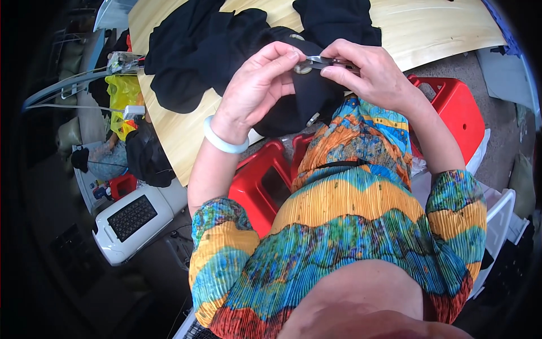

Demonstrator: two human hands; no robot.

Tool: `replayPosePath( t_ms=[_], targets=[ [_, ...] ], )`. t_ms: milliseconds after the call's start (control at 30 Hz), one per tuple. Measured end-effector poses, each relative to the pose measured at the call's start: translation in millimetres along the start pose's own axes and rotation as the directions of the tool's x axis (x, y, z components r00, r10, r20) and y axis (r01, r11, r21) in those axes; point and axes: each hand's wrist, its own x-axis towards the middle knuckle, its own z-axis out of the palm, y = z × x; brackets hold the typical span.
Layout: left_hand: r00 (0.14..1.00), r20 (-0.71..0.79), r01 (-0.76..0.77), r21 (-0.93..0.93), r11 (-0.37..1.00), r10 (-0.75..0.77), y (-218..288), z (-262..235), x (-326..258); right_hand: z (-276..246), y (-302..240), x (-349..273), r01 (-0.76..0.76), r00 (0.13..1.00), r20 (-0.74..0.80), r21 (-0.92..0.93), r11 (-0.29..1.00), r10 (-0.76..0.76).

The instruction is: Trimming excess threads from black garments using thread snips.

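My left hand (257, 82), a pale bracelet at its wrist, pinches thumb and forefinger together at the edge of a black garment (319, 93). Closed around small thread snips (323, 59) is my right hand (370, 70). The blades point left and meet the left fingertips beside a light, shiny button (303, 69). Whether a thread lies between the blades is too small to tell. Another button (296, 37) shows farther up the garment, and a third (313, 118) lower down, near my lap.
More black cloth (189, 53) lies across the pale wooden table (429, 28). Red plastic stools (454, 116) stand below its near edge on both sides of me. To the left are a yellow plastic bag (123, 93), a white cable with a small box (134, 111) and a white-cased machine (132, 223).
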Motion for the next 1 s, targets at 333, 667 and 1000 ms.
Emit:
replayPosePath(
  t_ms=[333,667,1000],
  targets=[
    [0.995,0.049,0.086,-0.031,0.996,-0.085,2,-3,6,9,2,4,0.057,0.998,0.006,0.006,0.998,-0.057],
    [1.000,0.014,-0.024,-0.183,0.983,0.027,-3,-19,10,46,16,1,-0.214,0.968,0.069,0.726,0.654,0.240],
    [0.531,-0.341,-0.310,0.774,0.552,0.776,-40,-10,-18,49,4,6,-0.306,0.874,0.100,0.873,0.380,0.475]
  ],
)
